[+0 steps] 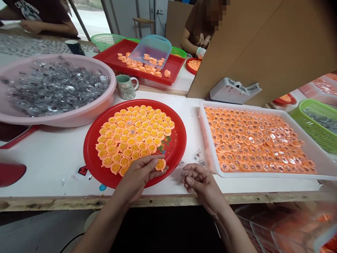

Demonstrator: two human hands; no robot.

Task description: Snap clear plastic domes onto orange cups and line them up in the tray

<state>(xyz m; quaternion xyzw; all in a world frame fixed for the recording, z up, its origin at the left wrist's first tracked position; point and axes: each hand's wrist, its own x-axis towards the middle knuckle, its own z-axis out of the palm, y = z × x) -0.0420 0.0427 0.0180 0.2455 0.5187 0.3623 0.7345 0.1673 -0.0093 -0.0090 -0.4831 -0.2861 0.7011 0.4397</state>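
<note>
So, left hand (143, 172) has its fingers pinching an orange cup piece (160, 164) over the red tray's (175, 151) near right edge; right hand (198, 181), near the worktop's (65, 158) front edge, has fingers curled around something clear.

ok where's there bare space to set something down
Bare table between pink basin and red tray; also between red tray and white tray, toward the back. Crowded: clear bits beside the right hand.
</note>
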